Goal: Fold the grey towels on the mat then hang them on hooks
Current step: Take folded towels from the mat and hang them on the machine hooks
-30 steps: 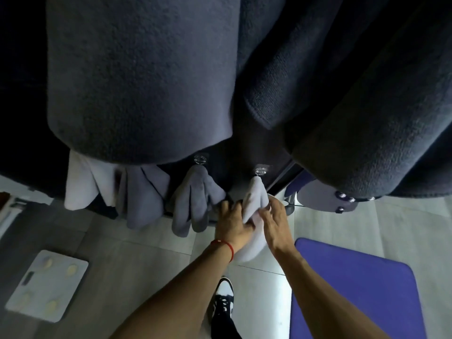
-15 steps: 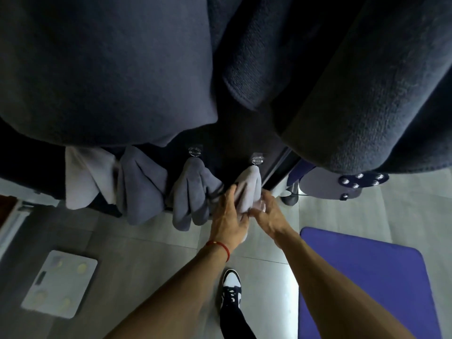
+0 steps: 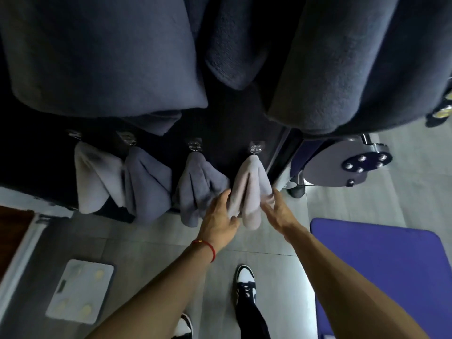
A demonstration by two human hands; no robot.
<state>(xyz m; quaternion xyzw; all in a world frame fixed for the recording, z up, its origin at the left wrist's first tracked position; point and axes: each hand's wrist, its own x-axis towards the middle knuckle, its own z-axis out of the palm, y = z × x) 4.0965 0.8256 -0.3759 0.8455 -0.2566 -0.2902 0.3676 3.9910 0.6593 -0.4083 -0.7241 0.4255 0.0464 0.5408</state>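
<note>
Grey towel (image 3: 252, 192) hangs from the hook (image 3: 255, 149) at 12 o'clock. The left hand (image 3: 220, 220) pinches its edge. The right hand (image 3: 277, 212) touches it with relaxed fingers.

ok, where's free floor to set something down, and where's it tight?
Free: grey tiles between the bathroom scale and left hand; bare purple mat. Crowded: four hung towels side by side, both hands on the rightmost towel; right hand beside it.
</note>
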